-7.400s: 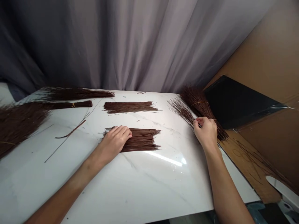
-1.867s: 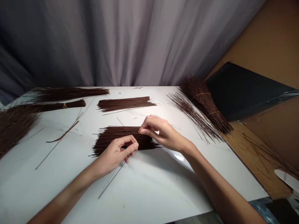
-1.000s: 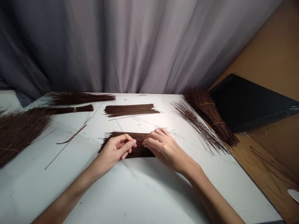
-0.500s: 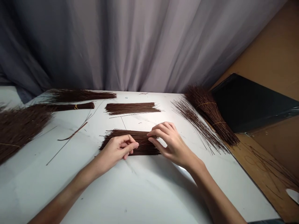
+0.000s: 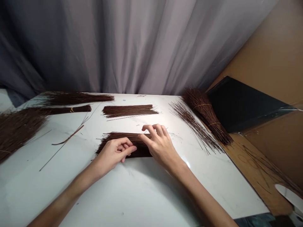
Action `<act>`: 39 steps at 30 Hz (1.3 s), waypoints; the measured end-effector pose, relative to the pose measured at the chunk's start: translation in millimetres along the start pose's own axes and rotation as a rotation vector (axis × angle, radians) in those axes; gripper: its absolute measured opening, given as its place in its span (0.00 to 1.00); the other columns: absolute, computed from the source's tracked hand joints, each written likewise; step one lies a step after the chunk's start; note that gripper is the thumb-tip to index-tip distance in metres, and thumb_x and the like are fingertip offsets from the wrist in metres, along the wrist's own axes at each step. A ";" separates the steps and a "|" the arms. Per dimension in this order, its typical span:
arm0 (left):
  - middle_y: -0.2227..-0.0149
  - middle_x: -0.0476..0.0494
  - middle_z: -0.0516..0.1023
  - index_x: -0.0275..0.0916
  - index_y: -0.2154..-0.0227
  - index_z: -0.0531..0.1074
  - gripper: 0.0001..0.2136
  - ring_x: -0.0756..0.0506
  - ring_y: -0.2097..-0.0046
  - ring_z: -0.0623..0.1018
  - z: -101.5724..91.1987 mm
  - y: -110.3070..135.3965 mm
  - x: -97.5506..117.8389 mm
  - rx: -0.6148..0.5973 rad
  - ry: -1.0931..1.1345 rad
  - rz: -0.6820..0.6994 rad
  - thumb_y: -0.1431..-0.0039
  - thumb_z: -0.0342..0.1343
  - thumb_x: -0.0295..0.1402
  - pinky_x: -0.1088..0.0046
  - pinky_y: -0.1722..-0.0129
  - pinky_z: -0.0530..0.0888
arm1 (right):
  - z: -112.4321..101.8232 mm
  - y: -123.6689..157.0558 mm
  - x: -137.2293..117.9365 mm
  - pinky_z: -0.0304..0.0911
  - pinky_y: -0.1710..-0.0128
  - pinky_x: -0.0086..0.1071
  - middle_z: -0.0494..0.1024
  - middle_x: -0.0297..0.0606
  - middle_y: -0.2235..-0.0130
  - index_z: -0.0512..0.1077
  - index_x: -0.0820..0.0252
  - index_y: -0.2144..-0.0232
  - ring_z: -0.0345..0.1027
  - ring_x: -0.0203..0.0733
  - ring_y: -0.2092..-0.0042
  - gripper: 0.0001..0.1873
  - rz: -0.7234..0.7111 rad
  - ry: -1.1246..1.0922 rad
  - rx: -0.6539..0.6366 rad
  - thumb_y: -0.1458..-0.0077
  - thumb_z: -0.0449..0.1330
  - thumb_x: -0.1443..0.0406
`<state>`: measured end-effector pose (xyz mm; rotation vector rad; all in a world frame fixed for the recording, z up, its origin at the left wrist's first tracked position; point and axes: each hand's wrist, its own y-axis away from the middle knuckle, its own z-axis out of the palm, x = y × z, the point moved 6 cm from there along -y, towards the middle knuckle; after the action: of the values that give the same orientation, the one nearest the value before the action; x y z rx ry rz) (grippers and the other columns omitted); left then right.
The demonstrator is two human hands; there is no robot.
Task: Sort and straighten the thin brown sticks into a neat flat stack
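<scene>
A flat pile of thin dark brown sticks (image 5: 113,137) lies on the white table (image 5: 142,189) in front of me. My left hand (image 5: 115,153) rests on the pile's near edge with its fingers curled under and the thumb stretched along the sticks; what it pinches, if anything, is hidden. My right hand (image 5: 158,143) lies over the pile's right end, fingers stretched out and slightly apart, pressing on the stick tips.
A second stick pile (image 5: 129,110) lies behind the first. At the left are a tied bundle (image 5: 66,109), a longer pile (image 5: 75,97) and a big heap (image 5: 16,129). Loose fanned sticks (image 5: 193,123) and a banded bundle (image 5: 208,116) lie right, beside a black panel (image 5: 241,104).
My right hand came from the fanned sticks at the right over to the near pile and has shifted left along its right end. The thin stick standing up from my left hand no longer shows.
</scene>
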<state>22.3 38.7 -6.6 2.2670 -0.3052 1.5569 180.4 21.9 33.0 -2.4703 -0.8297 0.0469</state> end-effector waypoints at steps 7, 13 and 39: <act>0.80 0.55 0.65 0.40 0.71 0.73 0.16 0.53 0.81 0.63 -1.4 -1.7 4.8 0.053 -0.023 -0.040 0.39 0.59 0.48 0.80 0.84 0.59 | 7.4 4.2 1.0 0.53 0.53 0.41 0.75 0.42 0.54 0.71 0.58 0.60 0.58 0.48 0.56 0.08 0.036 0.089 -0.012 0.35 0.54 0.73; 0.80 0.55 0.66 0.41 0.67 0.75 0.14 0.53 0.82 0.64 4.3 -1.8 -5.0 0.052 -0.063 -0.036 0.37 0.57 0.47 0.79 0.83 0.60 | 11.3 4.6 3.4 0.53 0.54 0.40 0.74 0.41 0.54 0.72 0.57 0.60 0.57 0.48 0.56 0.09 0.040 0.062 -0.011 0.37 0.56 0.74; 0.70 0.47 0.81 0.41 0.65 0.74 0.14 0.46 0.71 0.77 -2.2 -2.2 3.8 -0.010 0.066 0.005 0.35 0.57 0.47 0.72 0.68 0.71 | -9.3 12.9 16.2 0.65 0.50 0.44 0.65 0.49 0.47 0.58 0.55 0.38 0.65 0.46 0.52 0.22 0.277 -0.419 0.274 0.31 0.54 0.66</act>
<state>22.7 41.7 -2.7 2.2035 -0.3003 1.6247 202.4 18.1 36.7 -2.3218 -0.5863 0.7474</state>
